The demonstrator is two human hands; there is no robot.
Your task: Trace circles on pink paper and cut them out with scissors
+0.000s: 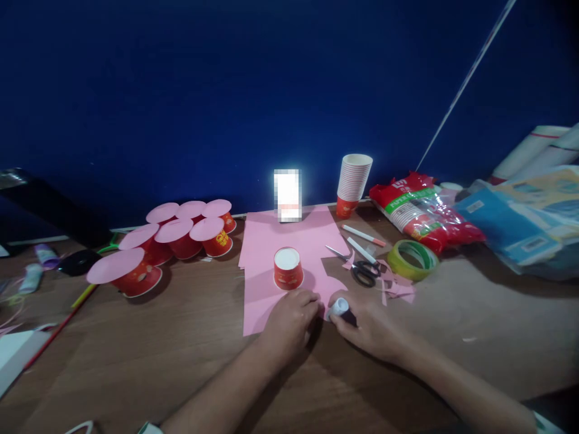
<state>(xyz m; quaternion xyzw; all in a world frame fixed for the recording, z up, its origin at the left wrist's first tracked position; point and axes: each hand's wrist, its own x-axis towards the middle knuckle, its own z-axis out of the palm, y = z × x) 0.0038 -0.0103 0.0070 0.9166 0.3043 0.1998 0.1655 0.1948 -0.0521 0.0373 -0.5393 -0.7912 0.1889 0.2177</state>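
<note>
At mid-frame, the red paper cup (288,278) stood base-up, axis vertical, just beyond the left hand (293,313), the nearer one, whose grip was hidden. Narrowly apart, right of centre, the right hand (367,322) clasped a tilted tube (340,308).

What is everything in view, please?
cups: six or more, red, left, centre
discs: seven, pink, left
cup stack: one, white-red, back
paper: unclear, pink, centre
screen: one, white, back
pens: two, white, right
scissors: one, black, right
scraps: several, pink, right
tape: one, yellowish, right
packet: one, red, right
clutter: several, mixed, edges
table: one, brown, below
wall: one, blue, behind
tube: one, white-topped, centre
left hand: one, bare, centre
right hand: one, bare, centre
</note>
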